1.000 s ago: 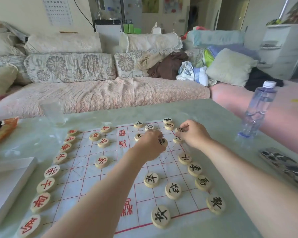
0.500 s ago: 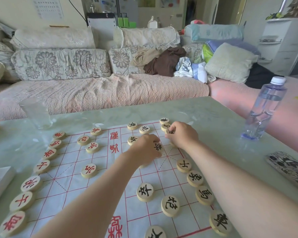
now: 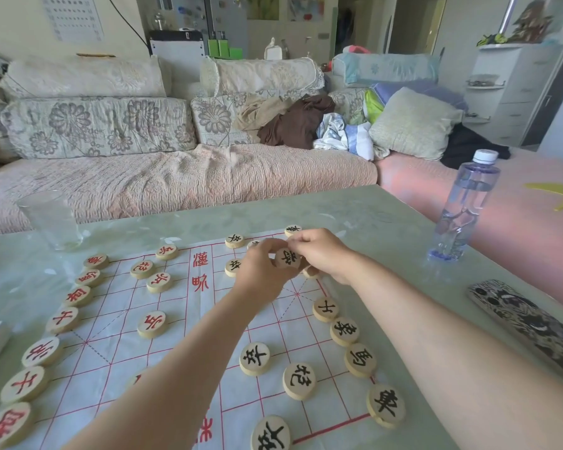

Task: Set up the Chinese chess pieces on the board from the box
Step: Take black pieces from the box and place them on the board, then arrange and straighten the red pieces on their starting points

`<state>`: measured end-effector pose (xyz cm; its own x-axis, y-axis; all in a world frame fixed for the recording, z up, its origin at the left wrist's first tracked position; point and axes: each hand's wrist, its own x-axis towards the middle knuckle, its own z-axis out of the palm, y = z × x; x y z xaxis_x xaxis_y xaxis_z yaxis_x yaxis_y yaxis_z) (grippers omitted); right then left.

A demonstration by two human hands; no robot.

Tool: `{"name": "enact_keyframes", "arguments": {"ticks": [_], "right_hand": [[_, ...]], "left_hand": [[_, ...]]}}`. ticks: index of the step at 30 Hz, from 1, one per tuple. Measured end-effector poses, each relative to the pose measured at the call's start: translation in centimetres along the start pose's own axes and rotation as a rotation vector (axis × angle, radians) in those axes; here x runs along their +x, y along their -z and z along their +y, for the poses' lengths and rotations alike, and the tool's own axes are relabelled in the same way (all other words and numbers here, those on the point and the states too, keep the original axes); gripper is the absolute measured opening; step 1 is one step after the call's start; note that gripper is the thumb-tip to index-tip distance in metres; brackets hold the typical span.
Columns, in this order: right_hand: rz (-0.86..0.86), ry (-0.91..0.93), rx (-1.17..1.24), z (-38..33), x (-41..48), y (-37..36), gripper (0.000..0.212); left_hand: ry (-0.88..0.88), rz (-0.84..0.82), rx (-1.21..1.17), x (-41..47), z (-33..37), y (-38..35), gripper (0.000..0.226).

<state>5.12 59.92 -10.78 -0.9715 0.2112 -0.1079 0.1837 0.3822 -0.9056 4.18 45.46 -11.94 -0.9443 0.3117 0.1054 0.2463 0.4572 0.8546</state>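
One pale green table [image 3: 355,216], floral sofa [image 3: 176,180] behind.
Left hand [image 3: 262,271] pinches a black-lettered wooden disc [image 3: 288,258]; right hand's [image 3: 325,254] hold unclear.

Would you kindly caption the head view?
Left hand holds a round wooden black-lettered piece over the red-lined board; right hand alongside.

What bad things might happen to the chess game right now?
1. The left hand holds a black-lettered piece among the crowded far pieces. If it slips, it may knock neighbours off their spots.
2. The right arm passes close to the row of black pieces on the board's right side and might nudge them.
3. The water bottle stands near that arm. If tipped, it might wet the board.
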Motion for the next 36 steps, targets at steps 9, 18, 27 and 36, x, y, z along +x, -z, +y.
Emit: {"name": "enact_keyframes", "arguments": {"ticks": [9, 18, 27, 36], "right_hand": [[0.003, -0.031, 0.072, 1.7, -3.0, 2.8, 0.031], [0.084, -0.052, -0.093, 3.0, -4.1, 4.4, 0.035], [0.140, 0.051, -0.471, 3.9, -4.7, 4.5, 0.022], [0.066, 0.105, -0.693, 4.3, -4.6, 3.5, 0.020]], "left_hand": [[0.026, 0.054, -0.069, -1.2, 1.8, -1.8, 0.047], [-0.011, -0.090, -0.038, -2.1, 1.8, -2.9, 0.056], [-0.122, -0.260, 0.412, -3.1, -0.1, -4.3, 0.017], [-0.102, -0.088, 0.437, -3.1, -1.0, -3.3, 0.024]]}}
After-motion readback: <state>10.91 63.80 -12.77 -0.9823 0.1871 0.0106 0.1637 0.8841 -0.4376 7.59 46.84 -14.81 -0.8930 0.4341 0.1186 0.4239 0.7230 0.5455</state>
